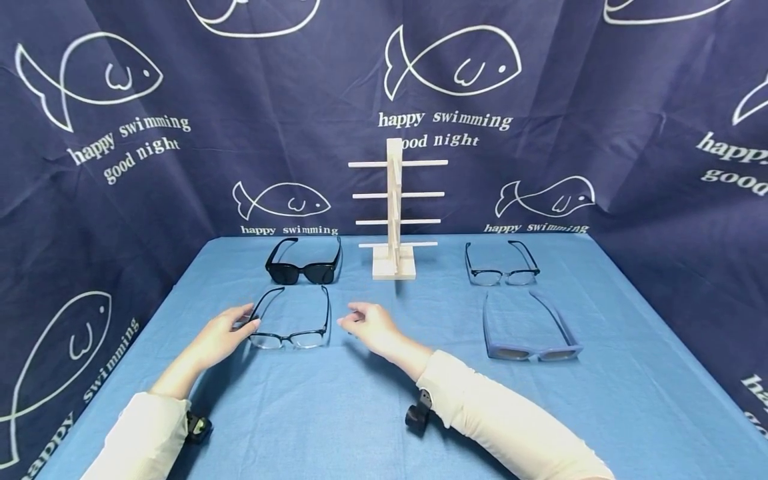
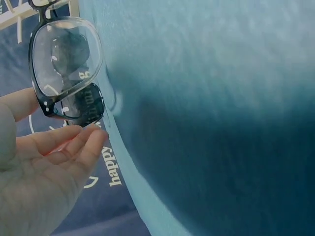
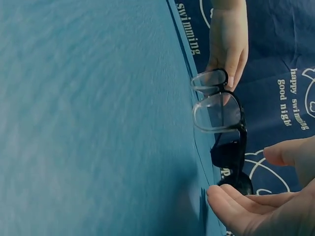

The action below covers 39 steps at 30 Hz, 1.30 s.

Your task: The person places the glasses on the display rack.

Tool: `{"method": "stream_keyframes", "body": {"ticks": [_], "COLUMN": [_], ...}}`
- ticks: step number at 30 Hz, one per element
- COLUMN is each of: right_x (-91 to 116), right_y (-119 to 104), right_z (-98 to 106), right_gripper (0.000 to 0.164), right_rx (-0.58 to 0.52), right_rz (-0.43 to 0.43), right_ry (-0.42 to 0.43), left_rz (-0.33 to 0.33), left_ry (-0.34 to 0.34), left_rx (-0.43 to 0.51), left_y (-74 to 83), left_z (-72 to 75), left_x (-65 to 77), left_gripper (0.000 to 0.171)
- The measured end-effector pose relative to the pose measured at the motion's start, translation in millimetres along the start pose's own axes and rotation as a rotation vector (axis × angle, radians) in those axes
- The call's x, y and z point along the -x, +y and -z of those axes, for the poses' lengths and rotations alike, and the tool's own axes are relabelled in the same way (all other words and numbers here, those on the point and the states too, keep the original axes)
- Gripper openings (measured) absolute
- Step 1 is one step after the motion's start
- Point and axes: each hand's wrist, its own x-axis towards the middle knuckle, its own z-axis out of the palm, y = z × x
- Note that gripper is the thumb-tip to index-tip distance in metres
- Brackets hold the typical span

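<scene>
- Found clear-lens glasses point(image 1: 289, 339) on the blue tabletop point(image 1: 312, 427), towards 9 o'clock from its middle; dark upper rims, temples unfolded towards 12 o'clock, lenses facing 6 o'clock.
- Noted left hand point(image 1: 225, 333) at 9 o'clock of these glasses, at the outer corner near the hinge; thumb and fingers parted, fingers only slightly bent, with the frame corner in the gap. Unable to tell firm contact; closed grip not observed.
- Noted right hand point(image 1: 372, 327) at 3 o'clock of the same glasses, just beside and apart from the frame; thumb and fingers clearly spread, holding nothing.
- Recorded black sunglasses point(image 1: 301, 271) at 12 o'clock of the clear-lens glasses, temples unfolded, near and beyond.
- Recorded wooden display stand point(image 1: 393, 207) between 1 and 2 o'clock, upright, with four levels of crossbars.
- Recorded dark-browed glasses point(image 1: 505, 273) between 2 and 3 o'clock, well apart, unfolded.
- Recorded blue-framed sunglasses point(image 1: 534, 355) at 3 o'clock, well apart, unfolded, tinted lenses towards 6 o'clock.
- Observed dark blue backdrop point(image 1: 336, 87) at 12 o'clock behind the tabletop, printed with white fish outlines and lettering.
</scene>
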Motion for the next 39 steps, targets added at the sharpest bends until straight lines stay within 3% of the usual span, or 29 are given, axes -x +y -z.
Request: {"method": "stream_keyframes", "body": {"ticks": [7, 12, 22, 31, 39], "right_x": [0, -1, -4, -5, -6], "right_y": [-11, -15, -15, -15, -13], "right_z": [-16, -24, -31, -32, -38], "right_gripper": [0.036, 0.027, 0.021, 0.02, 0.024], "right_rx": [-0.062, -0.095, -0.277, -0.357, -0.428], "right_rz": [-0.108, -0.161, -0.192, -0.19, -0.217], "right_ry": [0.033, 0.047, 0.005, -0.028, -0.002], "left_rz": [0.058, 0.071, 0.107, 0.14, 0.164], "left_ry": [-0.02, 0.009, -0.015, -0.05, -0.07], "left_rx": [0.013, 0.012, 0.072, 0.241, 0.423], "left_y": [5.8, 12.0, 12.6, 3.7, 1.4], "left_z": [-2.4, -6.4, -6.1, -6.4, -6.7], "left_x": [0.7, -1.2, -1.1, -1.9, -0.7], "left_gripper": [0.057, 0.054, 0.05, 0.048, 0.049]}}
